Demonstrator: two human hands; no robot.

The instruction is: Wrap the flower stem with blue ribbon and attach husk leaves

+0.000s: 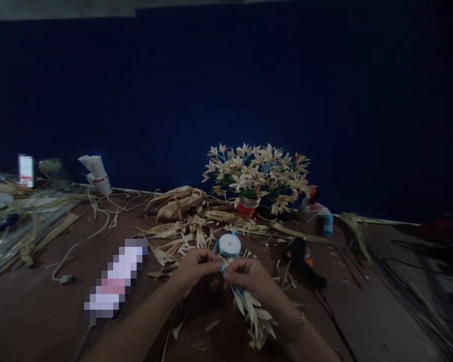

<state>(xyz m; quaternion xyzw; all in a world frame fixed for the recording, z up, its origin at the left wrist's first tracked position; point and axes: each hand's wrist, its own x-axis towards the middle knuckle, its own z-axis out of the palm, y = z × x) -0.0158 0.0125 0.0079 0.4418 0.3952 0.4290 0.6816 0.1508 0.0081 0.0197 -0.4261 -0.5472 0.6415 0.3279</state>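
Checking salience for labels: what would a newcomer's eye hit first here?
Probably the pale flowers in the orange pot, bright against the dark backdrop, right of centre. Next, low in the middle, the left hand and right hand pinching blue ribbon by a leafy spray, the white spool just beyond.

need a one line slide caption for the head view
Left hand and right hand meet at the end of a pale leafy sprig, a blue-edged spool and potted flowers beyond.
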